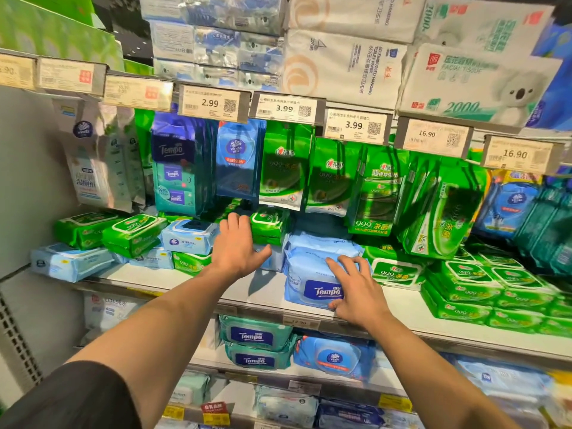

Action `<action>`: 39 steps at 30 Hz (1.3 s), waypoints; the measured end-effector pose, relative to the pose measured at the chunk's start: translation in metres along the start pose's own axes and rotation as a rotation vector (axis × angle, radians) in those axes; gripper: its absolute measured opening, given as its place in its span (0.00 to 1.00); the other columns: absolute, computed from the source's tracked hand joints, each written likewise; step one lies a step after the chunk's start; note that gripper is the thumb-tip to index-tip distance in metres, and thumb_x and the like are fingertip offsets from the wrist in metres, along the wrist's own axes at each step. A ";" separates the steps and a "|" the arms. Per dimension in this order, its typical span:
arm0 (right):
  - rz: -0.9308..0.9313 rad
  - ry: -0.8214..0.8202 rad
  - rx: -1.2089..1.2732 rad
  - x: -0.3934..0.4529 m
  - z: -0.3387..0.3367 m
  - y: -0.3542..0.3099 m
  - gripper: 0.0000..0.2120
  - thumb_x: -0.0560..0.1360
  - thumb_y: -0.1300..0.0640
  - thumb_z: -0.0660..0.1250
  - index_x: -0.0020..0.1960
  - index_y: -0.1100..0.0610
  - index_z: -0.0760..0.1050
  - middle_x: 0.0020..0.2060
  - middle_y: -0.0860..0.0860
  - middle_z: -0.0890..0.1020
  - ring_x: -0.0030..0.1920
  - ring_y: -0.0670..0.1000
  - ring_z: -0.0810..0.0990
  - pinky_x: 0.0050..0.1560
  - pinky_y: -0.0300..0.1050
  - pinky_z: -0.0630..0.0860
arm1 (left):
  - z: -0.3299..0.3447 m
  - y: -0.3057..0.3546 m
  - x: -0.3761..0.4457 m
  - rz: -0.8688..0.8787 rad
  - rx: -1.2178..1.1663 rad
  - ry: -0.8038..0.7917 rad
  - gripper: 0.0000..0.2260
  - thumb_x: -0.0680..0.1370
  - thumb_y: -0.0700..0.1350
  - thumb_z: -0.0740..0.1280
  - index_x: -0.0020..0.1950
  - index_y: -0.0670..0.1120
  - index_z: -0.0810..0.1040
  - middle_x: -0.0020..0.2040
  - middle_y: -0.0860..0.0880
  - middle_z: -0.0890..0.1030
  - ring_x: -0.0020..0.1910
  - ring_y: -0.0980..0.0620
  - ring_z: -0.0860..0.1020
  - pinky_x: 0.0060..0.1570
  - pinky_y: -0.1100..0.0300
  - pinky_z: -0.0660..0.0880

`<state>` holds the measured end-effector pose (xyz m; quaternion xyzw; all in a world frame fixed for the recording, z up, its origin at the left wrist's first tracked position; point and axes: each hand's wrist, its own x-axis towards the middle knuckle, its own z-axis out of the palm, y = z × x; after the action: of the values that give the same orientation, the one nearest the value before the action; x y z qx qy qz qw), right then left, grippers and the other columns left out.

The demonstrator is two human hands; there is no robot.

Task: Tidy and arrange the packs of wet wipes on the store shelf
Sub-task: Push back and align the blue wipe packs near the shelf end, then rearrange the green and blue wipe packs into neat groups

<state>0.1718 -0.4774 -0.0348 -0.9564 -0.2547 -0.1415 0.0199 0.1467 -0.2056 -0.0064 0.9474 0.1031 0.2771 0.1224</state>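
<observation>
A light blue Tempo wipes pack [305, 278] lies at the front of the white shelf [266, 292], on top of another blue pack. My right hand [356, 289] grips its right front corner, fingers spread over the top and thumb at the front edge. My left hand [236, 246] reaches into the shelf with fingers straight, holding nothing, just left of a stack of green 999 packs [269, 224]. A small blue pack [272, 258] is partly hidden behind its thumb.
Green and blue flat packs [133, 233] lie loosely at the shelf's left; neat green stacks [464, 289] fill the right. Hanging packs [288, 168] dangle from hooks above, under price tags [284, 108]. Tissue bales sit on top; more wipes sit on lower shelves [257, 339].
</observation>
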 end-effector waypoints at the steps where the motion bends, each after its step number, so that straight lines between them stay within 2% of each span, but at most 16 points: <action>1: -0.004 -0.004 0.002 0.001 0.000 0.001 0.45 0.69 0.44 0.73 0.78 0.47 0.52 0.74 0.48 0.58 0.73 0.56 0.53 0.61 0.52 0.74 | 0.002 0.002 0.003 0.003 0.006 0.001 0.32 0.70 0.63 0.69 0.61 0.41 0.68 0.57 0.42 0.68 0.55 0.41 0.68 0.55 0.46 0.72; 7: -0.022 0.003 0.027 -0.002 0.002 0.003 0.44 0.70 0.45 0.73 0.78 0.47 0.53 0.74 0.49 0.59 0.74 0.57 0.53 0.62 0.53 0.75 | 0.018 0.031 0.020 -0.104 -0.032 -0.006 0.38 0.70 0.67 0.68 0.66 0.40 0.64 0.61 0.40 0.67 0.58 0.38 0.70 0.54 0.44 0.72; 14: -0.037 0.032 0.026 0.001 0.009 0.006 0.44 0.68 0.48 0.74 0.77 0.48 0.54 0.73 0.49 0.60 0.73 0.59 0.55 0.58 0.55 0.76 | 0.034 0.048 0.040 -0.273 -0.084 0.039 0.37 0.72 0.63 0.69 0.68 0.38 0.63 0.63 0.38 0.66 0.62 0.37 0.67 0.57 0.42 0.72; 19: -0.005 -0.002 0.042 0.007 0.010 0.003 0.45 0.67 0.49 0.74 0.77 0.48 0.53 0.74 0.51 0.57 0.73 0.60 0.52 0.65 0.56 0.71 | 0.039 0.053 0.047 -0.312 -0.083 0.010 0.37 0.72 0.60 0.70 0.69 0.38 0.62 0.64 0.37 0.65 0.63 0.37 0.65 0.59 0.42 0.70; 24: 0.020 -0.063 0.003 0.010 0.006 0.000 0.47 0.67 0.47 0.75 0.77 0.47 0.50 0.75 0.51 0.54 0.75 0.60 0.49 0.68 0.58 0.68 | 0.034 0.048 0.045 -0.289 -0.102 -0.029 0.40 0.72 0.60 0.71 0.72 0.37 0.59 0.64 0.37 0.67 0.64 0.37 0.66 0.60 0.43 0.69; 28: 0.053 -0.123 -0.033 0.011 0.001 -0.003 0.48 0.67 0.44 0.75 0.77 0.45 0.48 0.76 0.50 0.51 0.76 0.59 0.47 0.68 0.65 0.63 | 0.023 0.041 0.039 -0.266 -0.156 -0.070 0.37 0.70 0.58 0.73 0.68 0.40 0.62 0.63 0.38 0.68 0.63 0.37 0.67 0.58 0.43 0.70; 32: 0.039 -0.279 -0.116 0.018 -0.015 -0.007 0.52 0.66 0.36 0.73 0.78 0.46 0.45 0.77 0.50 0.48 0.77 0.60 0.44 0.68 0.74 0.52 | 0.009 0.022 0.031 -0.210 -0.260 -0.086 0.35 0.67 0.56 0.77 0.64 0.42 0.66 0.62 0.40 0.70 0.60 0.38 0.70 0.58 0.45 0.70; 35: -0.088 -0.181 -0.089 0.031 -0.038 -0.025 0.47 0.66 0.31 0.69 0.76 0.50 0.55 0.75 0.51 0.54 0.76 0.59 0.49 0.71 0.70 0.51 | -0.001 0.007 0.019 -0.151 -0.305 -0.082 0.36 0.63 0.55 0.78 0.65 0.43 0.68 0.60 0.41 0.72 0.59 0.41 0.71 0.59 0.49 0.71; 37: -0.205 -0.086 0.015 0.045 -0.051 -0.045 0.46 0.67 0.34 0.71 0.76 0.51 0.55 0.74 0.51 0.57 0.75 0.56 0.53 0.72 0.62 0.57 | -0.007 -0.003 0.009 -0.118 -0.317 -0.074 0.36 0.62 0.54 0.79 0.64 0.44 0.69 0.58 0.42 0.73 0.58 0.42 0.72 0.59 0.51 0.70; 39: -0.295 -0.069 0.083 0.060 -0.058 -0.066 0.50 0.66 0.40 0.75 0.79 0.52 0.52 0.76 0.51 0.56 0.75 0.55 0.53 0.71 0.58 0.62 | -0.013 -0.013 -0.001 -0.094 -0.346 -0.056 0.36 0.60 0.54 0.80 0.63 0.45 0.71 0.57 0.44 0.74 0.56 0.44 0.73 0.58 0.52 0.72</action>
<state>0.1738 -0.3970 0.0353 -0.9113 -0.3986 -0.0992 0.0298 0.1368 -0.1917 0.0001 0.9137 0.0944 0.2580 0.2994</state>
